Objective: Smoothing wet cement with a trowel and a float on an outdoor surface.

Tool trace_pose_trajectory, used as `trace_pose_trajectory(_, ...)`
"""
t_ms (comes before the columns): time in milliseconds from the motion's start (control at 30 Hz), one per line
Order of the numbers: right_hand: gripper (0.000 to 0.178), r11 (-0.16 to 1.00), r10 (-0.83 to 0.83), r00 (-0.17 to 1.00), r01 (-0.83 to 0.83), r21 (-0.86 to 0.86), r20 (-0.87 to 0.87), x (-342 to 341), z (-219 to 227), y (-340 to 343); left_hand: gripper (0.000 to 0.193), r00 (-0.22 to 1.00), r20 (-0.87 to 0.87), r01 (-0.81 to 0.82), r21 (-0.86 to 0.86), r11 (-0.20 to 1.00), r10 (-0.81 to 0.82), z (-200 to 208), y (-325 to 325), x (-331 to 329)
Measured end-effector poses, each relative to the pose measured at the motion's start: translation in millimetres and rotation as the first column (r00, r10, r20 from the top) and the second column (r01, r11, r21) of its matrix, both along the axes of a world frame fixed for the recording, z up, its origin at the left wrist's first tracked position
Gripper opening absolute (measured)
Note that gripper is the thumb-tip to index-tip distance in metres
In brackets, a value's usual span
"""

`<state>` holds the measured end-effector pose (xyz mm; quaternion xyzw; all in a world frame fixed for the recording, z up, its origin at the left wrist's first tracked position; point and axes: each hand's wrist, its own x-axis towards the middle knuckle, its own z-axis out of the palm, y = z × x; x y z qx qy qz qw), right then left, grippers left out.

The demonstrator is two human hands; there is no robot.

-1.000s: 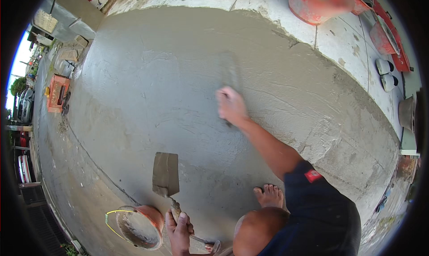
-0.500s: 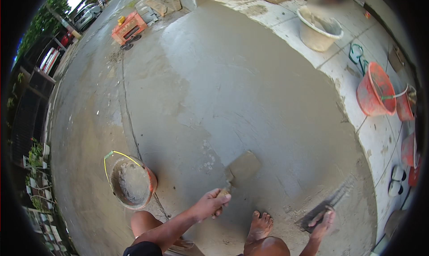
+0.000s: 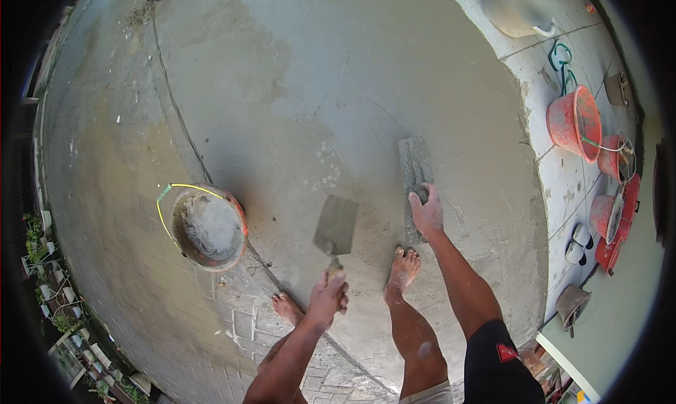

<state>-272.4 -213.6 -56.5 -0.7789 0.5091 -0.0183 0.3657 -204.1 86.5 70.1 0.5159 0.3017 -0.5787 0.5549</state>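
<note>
My left hand (image 3: 329, 296) is closed round the handle of a square-bladed trowel (image 3: 336, 224), its blade pointing away from me above the grey mortar. In my right hand (image 3: 427, 212) is a long, mortar-coated plastering float (image 3: 415, 157), lying lengthwise over the wet surface just beyond my bare right foot. The fingers on its grip are partly hidden. Smooth wet mortar (image 3: 380, 80) spreads across the ground ahead of both tools. To the left of the trowel stands an orange-rimmed bucket (image 3: 243, 228) with grey mix inside and a yellow handle raised over it.
A groove (image 3: 172, 101) runs along the ground past the bucket. On the right, pale tiles (image 3: 577, 185) carry red buckets (image 3: 563, 119), a whitish tub (image 3: 517, 16), a green hose (image 3: 560, 55) and slippers (image 3: 579, 243). Potted plants (image 3: 60, 291) line the far left.
My right hand has brought the float leftward and away from me, turning it lengthwise. The trowel has moved left and nearer. The view has tipped downward.
</note>
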Motion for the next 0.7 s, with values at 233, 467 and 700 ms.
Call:
trace_pose_trajectory(233, 0.048, 0.996, 0.014, 0.996, -0.007, -0.085, 0.083, 144, -69, -42, 0.018, 0.983, 0.024, -0.182, 0.248, 0.951, 0.182, -53, 103, -53)
trace_pose_trajectory(467, 0.049, 0.896, 0.44, 0.868, -0.409, 0.172, -0.228, 209, -71, 30, 0.02, 0.932, -0.062, -0.335, 0.234, 0.912, 0.358, -49, 76, -68)
trace_pose_trajectory(700, 0.045, 0.947, -0.151, 0.977, 0.1, -0.306, -0.148, -13, -70, -37, 0.02, 0.955, -0.101, -0.249, 0.245, 0.937, 0.281, 11, 102, -79)
